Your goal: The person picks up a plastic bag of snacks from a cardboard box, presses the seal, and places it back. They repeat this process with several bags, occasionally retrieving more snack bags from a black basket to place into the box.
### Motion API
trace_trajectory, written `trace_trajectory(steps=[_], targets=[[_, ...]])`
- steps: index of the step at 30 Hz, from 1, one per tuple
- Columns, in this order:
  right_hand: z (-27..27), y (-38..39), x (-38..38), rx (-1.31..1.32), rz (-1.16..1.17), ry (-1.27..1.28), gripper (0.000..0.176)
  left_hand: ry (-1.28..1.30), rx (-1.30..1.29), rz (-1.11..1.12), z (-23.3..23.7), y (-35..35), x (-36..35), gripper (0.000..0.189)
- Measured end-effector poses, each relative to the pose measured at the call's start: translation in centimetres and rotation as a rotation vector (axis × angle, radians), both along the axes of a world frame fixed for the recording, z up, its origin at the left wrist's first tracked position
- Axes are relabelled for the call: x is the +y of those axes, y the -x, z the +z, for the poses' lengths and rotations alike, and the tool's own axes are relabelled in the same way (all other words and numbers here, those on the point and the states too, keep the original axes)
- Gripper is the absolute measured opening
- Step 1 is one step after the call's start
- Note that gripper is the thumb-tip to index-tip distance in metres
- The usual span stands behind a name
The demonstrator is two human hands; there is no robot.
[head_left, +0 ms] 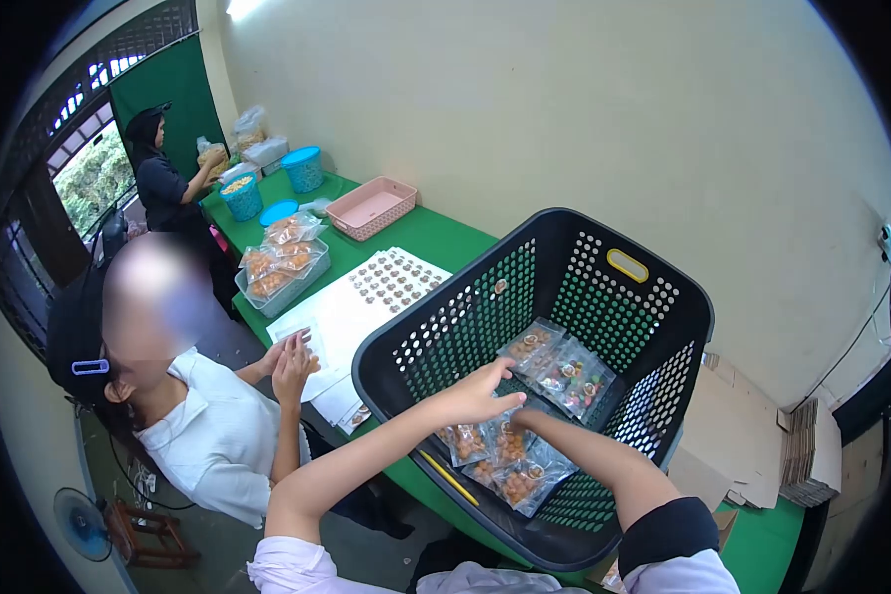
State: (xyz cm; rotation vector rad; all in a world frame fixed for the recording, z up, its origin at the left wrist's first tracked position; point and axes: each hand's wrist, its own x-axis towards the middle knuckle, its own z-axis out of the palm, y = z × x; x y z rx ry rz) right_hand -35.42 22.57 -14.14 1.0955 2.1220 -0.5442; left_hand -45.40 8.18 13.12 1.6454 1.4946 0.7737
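Observation:
A large black plastic basket (698,297) with perforated walls stands before me, holding clear packets of snacks. Inside it, my left hand (480,394) hovers over the packets with thumb and fingers apart. My right hand (530,420) reaches in from the right, its fingers hidden down by the front packets. Orange snacks fill the packet (520,483) at the front, close below my hands. Further back lie a packet of colorful pieces (574,381) and another packet (532,342) with a round label.
On the green table (455,241) are sheets of round stickers (396,280), a pink tray (371,208), a clear tub of snack bags (282,282) and blue containers (303,170). A person in white (218,426) works at my left; another person (163,178) stands further back. Cardboard (733,431) lies right.

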Motion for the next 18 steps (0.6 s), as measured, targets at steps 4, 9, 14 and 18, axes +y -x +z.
trace_trajectory(steps=[4, 9, 14, 18], targets=[[-2.9, -2.4, -1.8, -0.071, -0.109, -0.037, 0.047, -0.049, 0.036, 0.015, -0.4, 0.4, -0.1, 0.064], [-5.3, -1.4, 2.7, 0.573, 0.077, -0.088, 0.046, -0.099, -0.097, 0.103, -0.2, 1.1, 0.0, 0.063], [13.7, 2.2, 2.3, 0.776, -0.452, 0.199, 0.037, -0.333, 0.082, 0.331, 0.0, 2.4, -0.1, 0.068], [27.5, -3.3, -2.1, 1.137, -0.499, 0.688, 0.026, -0.264, 0.103, 0.479, 0.8, 1.5, -0.4, 0.079]])
